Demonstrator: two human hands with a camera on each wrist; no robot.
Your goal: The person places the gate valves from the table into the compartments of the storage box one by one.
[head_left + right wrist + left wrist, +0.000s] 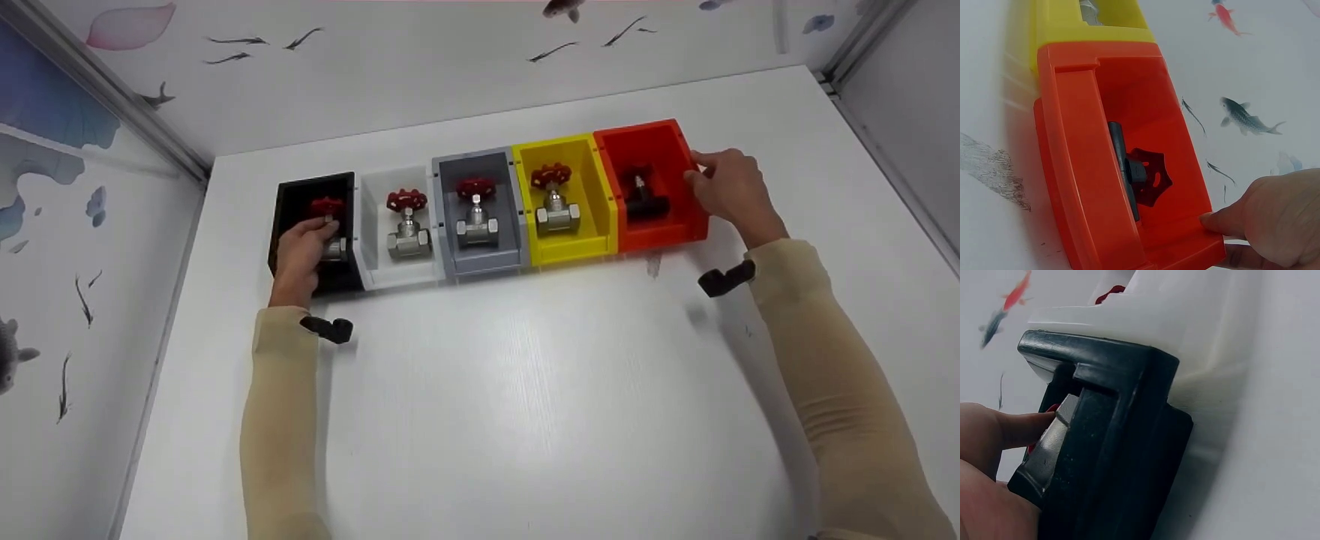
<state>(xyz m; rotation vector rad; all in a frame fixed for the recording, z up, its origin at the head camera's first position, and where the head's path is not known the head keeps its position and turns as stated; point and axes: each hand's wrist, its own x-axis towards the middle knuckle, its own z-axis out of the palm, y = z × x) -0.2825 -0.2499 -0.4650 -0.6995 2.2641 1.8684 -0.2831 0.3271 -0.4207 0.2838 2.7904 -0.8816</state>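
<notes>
Five open-front bins stand side by side in a joined row, each with a handwheel valve inside. My left hand (298, 255) reaches into the black bin (1112, 439) at the left end and grips its metal gate valve (1047, 453) near the red handwheel (328, 205); the fingers hide part of the valve. At the other end my right hand (731, 191) pinches the side wall of the red bin (1095, 169), thumb on the inner side. That bin holds a black-bodied valve (1123, 169) with a red handwheel.
Between them stand a white bin (375, 262), a grey bin (484, 262) and a yellow bin (574, 251), each with a metal valve with a red handwheel. White panels (420, 75) with painted fish enclose the white table (525, 397) at the back and sides.
</notes>
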